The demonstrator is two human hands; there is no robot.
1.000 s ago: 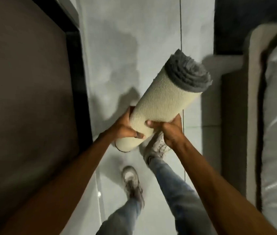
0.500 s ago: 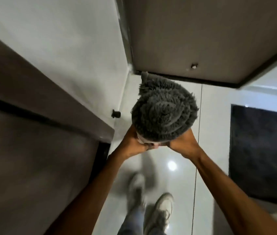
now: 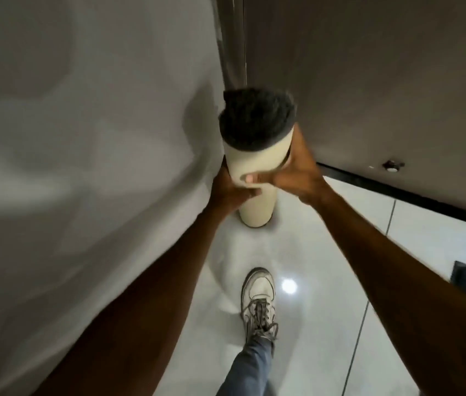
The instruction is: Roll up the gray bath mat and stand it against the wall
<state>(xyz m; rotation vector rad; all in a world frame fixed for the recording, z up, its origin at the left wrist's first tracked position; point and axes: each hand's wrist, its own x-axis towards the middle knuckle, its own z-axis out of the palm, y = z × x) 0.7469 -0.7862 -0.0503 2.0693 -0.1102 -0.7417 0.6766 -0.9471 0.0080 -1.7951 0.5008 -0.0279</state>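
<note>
Standing on end in the corner, the rolled gray bath mat [image 3: 256, 155] shows its dark pile at the top and its pale backing down the side, with the lower end on or just above the white tiled floor [image 3: 326, 281]; we cannot tell whether it bears its own weight yet. We note its long axis runs near upright, tipped slightly so the top leans away from us toward the corner. The left hand [image 3: 230, 191] wraps the roll low on its left side, between the roll and the white wall [image 3: 83, 138], fingers curled closed around the backing. The right hand [image 3: 294, 172] clasps it higher on the right, palm pressed to the roll and thumb across the front, nearly meeting the left thumb. The mat lies directly ahead of both hands, and the left hand sits nearer the wall. The brown door [image 3: 368, 81] stands just behind and to the right of the roll. One shoe [image 3: 258, 298] is planted on the floor well short of the mat. We judge that rolling is complete and placement is nearly so; what remains turns on the lean, which should settle the top against the wall before either hand lets go, or the roll may topple or unwind.
</note>
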